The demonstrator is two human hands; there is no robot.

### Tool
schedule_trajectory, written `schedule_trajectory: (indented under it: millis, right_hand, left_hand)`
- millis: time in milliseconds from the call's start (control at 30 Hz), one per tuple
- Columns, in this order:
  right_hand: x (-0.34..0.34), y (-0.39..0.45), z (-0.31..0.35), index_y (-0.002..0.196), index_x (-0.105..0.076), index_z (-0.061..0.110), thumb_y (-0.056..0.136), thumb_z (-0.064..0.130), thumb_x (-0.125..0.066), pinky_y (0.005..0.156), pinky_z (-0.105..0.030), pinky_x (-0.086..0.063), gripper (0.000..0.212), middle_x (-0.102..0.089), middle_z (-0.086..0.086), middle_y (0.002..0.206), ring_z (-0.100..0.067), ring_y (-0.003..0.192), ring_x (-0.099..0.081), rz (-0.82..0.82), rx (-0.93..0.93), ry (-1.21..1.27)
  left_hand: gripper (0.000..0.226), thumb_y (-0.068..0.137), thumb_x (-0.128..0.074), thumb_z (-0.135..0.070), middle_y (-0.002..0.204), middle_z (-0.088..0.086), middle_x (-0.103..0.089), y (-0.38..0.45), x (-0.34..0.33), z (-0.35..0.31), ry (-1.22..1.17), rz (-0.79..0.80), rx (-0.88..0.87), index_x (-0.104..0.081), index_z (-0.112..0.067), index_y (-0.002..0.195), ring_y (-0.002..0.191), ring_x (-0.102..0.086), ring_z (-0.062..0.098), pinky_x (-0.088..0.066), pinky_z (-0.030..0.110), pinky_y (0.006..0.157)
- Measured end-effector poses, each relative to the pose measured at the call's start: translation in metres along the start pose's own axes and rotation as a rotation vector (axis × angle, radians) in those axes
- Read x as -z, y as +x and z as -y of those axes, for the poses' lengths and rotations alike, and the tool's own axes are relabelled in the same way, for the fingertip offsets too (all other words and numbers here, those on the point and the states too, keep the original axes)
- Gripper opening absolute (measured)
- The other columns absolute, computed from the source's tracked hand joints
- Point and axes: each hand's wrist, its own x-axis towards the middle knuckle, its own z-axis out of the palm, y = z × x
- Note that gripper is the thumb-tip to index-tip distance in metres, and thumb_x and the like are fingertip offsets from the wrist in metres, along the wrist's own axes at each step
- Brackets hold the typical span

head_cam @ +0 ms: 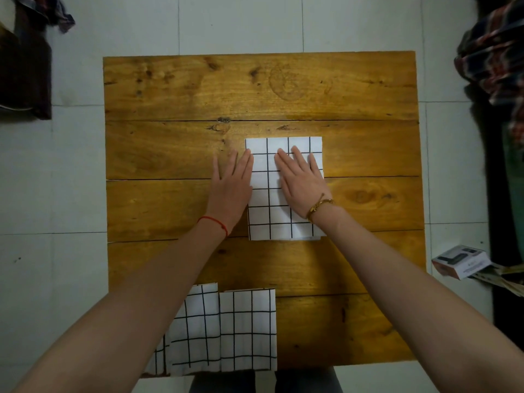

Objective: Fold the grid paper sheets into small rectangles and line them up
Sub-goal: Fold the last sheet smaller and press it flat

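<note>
Partly, forearm (158,302) hides folded sheets (246,330).

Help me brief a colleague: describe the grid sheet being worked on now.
On the wooden table, find the grid sheet near its centre. Unlike the folded pieces lined up at the near edge, it has both hands on it: left hand, right hand.

1. A wooden plank table (175,89) stood on a pale tiled floor (76,171).
2. Plaid cloth (493,55) hung at the right, dark fabric (25,78) at the left.
3. A small box (460,260) lay on the floor.
4. Light glared off the tabletop.
</note>
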Motion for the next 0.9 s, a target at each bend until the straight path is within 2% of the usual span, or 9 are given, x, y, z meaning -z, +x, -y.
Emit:
schedule_trajectory:
  millis: [233, 467, 600, 700, 800, 900]
  right_hand:
    - [-0.002, -0.002, 0.007, 0.153, -0.001, 0.017, 0.102, 0.03, -0.017, 0.12, -0.047, 0.0, 0.054, 0.004, 0.004, 0.161, -0.023, 0.147, 0.008, 0.042, -0.048, 0.016]
    - [-0.004, -0.002, 0.013, 0.153, 0.001, 0.017, 0.102, 0.027, -0.017, 0.12, -0.047, 0.001, 0.055, 0.008, 0.004, 0.16, -0.024, 0.147, 0.01, 0.06, -0.089, 0.03]
    - [-0.004, -0.002, 0.015, 0.153, 0.001, 0.017, 0.102, 0.027, -0.017, 0.12, -0.046, 0.002, 0.055, 0.007, 0.003, 0.16, -0.025, 0.147, 0.01, 0.052, -0.098, 0.021]
    - [-0.003, -0.001, 0.015, 0.153, -0.002, 0.016, 0.102, 0.028, -0.017, 0.12, -0.046, 0.002, 0.054, 0.004, 0.003, 0.161, -0.024, 0.147, 0.008, 0.045, -0.092, 0.043]
    - [-0.001, -0.001, 0.011, 0.152, -0.014, 0.015, 0.101, 0.025, -0.025, 0.12, -0.045, -0.004, 0.053, -0.008, 0.0, 0.16, -0.026, 0.148, -0.003, -0.054, -0.059, 0.133]
    - [0.007, -0.004, 0.002, 0.143, -0.036, 0.01, 0.099, 0.02, -0.036, 0.116, -0.04, -0.024, 0.046, -0.033, -0.01, 0.151, -0.028, 0.138, -0.029, -0.3, -0.157, 0.305]
  left_hand:
    - [0.068, 0.1, -0.039, -0.039, 0.163, 0.007, -0.009, -0.053, -0.017, 0.0, 0.07, 0.021, -0.106, -0.01, -0.012, 0.155, 0.149, -0.009, 0.028, -0.018, 0.06, 0.115]
    - [0.062, 0.103, -0.022, -0.04, 0.163, 0.007, 0.0, -0.114, -0.031, -0.002, 0.104, 0.117, -0.229, -0.002, -0.014, 0.155, 0.15, 0.006, 0.031, -0.011, 0.062, 0.115]
    - [0.058, 0.101, -0.019, -0.04, 0.161, 0.007, -0.018, -0.132, -0.028, -0.005, 0.088, 0.133, -0.29, -0.016, -0.015, 0.154, 0.15, -0.003, 0.031, -0.011, 0.062, 0.115]
    - [0.055, 0.1, -0.027, -0.039, 0.153, 0.008, -0.037, -0.132, -0.021, -0.005, 0.076, 0.116, -0.311, -0.035, -0.014, 0.148, 0.148, -0.019, 0.031, -0.02, 0.06, 0.114]
    - [0.05, 0.1, -0.032, -0.035, 0.146, 0.009, -0.045, -0.124, -0.014, -0.008, 0.006, 0.071, -0.258, -0.041, -0.013, 0.143, 0.142, -0.031, 0.03, -0.025, 0.056, 0.114]
    - [0.047, 0.098, -0.038, -0.029, 0.141, 0.009, -0.046, -0.105, -0.004, -0.009, -0.123, -0.012, -0.12, -0.04, -0.013, 0.142, 0.136, -0.038, 0.028, -0.03, 0.049, 0.114]
